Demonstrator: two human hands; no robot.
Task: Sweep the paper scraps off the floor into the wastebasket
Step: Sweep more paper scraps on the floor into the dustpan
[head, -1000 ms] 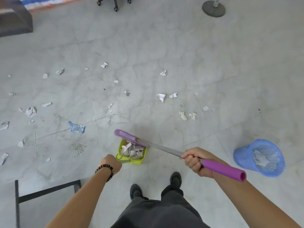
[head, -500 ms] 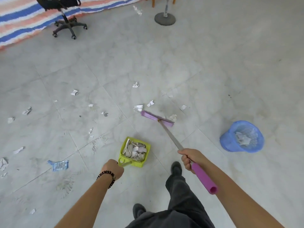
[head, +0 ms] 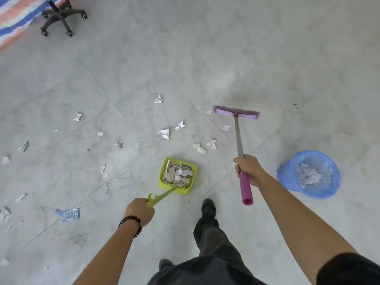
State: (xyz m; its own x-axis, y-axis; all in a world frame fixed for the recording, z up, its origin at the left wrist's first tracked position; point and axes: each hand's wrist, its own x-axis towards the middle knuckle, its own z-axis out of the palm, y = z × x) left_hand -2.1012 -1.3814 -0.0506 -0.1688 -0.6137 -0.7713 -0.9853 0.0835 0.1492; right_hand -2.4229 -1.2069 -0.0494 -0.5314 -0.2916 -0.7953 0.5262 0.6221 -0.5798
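Left hand point(head: 139, 211) is fisted round the end of the green handle, fingers curled on it, beaded bracelet point(head: 131, 222) on the wrist. The handle runs forward to the dustpan point(head: 174, 188), which sits on the grey tile floor point(head: 267, 58) just ahead of the black shoe point(head: 208, 208), its pan packed with white paper. Right hand point(head: 248, 168) grips the broom point(head: 238, 138) where the metal shaft meets the purple foam sleeve, fingers wrapped tight, sleeve end pointing back at the person. The broom's flat purple head is out ahead of that hand, low over the tile (cannot tell whether it touches). Loose paper scraps point(head: 163, 135) lie between dustpan and broom head: two crumpled bits near the shaft, one small piece just beside the head's left end, one more beside the shaft. Others are scattered well apart across the tiles to the left. A blue wrapper point(head: 68, 214) lies flat, left of the left hand. The blue wastebasket point(head: 287, 177) stands on the floor right of the right hand, near the forearm, crumpled paper inside. Far top left: an office chair base point(head: 61, 19) on castors, beside a striped mat point(head: 12, 15).
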